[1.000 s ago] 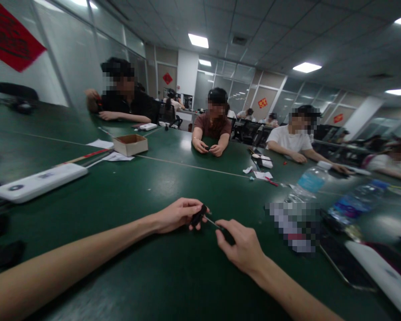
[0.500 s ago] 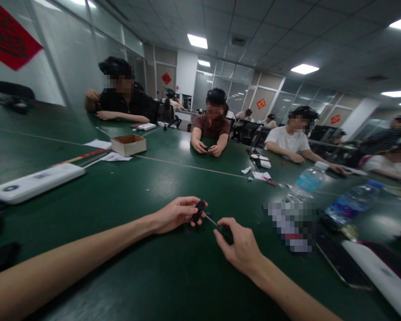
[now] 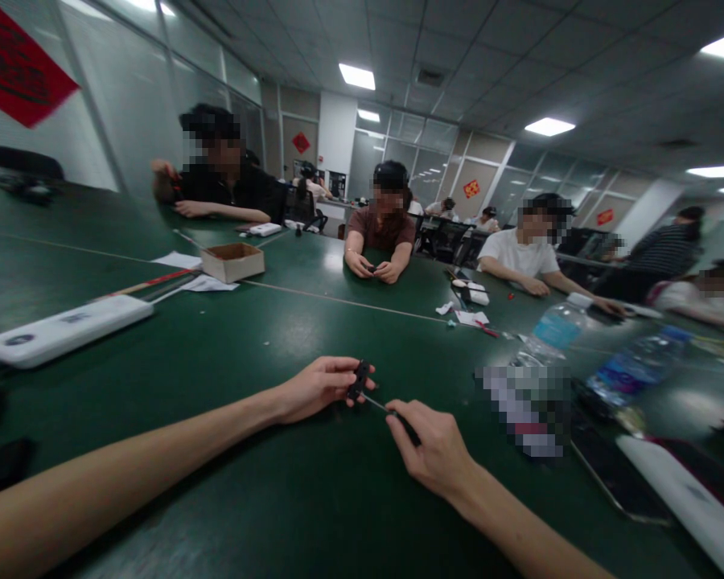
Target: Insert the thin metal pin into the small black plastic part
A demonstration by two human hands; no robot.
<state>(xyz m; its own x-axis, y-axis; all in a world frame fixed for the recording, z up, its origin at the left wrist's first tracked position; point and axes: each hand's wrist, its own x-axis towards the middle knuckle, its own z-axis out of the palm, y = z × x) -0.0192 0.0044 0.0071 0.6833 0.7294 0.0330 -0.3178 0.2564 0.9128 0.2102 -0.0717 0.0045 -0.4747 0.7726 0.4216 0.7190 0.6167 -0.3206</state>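
My left hand point(image 3: 322, 388) is closed on a small black block-shaped part point(image 3: 358, 379), pinched between thumb and fingers above the green table point(image 3: 265, 490). My right hand point(image 3: 431, 438) grips a screwdriver point(image 3: 375, 402) by its dark handle, mostly covered by the fingers. The thin metal shaft points left and up, and its tip meets the lower end of the black part. Whether the tip sits in a screw is too small to tell.
To the right stand two plastic bottles point(image 3: 558, 328), with a phone point(image 3: 619, 470) and a white case point(image 3: 688, 498) nearer me. On the left lie a long white device point(image 3: 66, 328) and an open cardboard box point(image 3: 233, 261). Several people sit around the table, including one opposite point(image 3: 380, 229).
The screwdriver's tip has shifted from the middle of the black part to its lower end. My right hand has dropped slightly, and the part is turned a little more upright.
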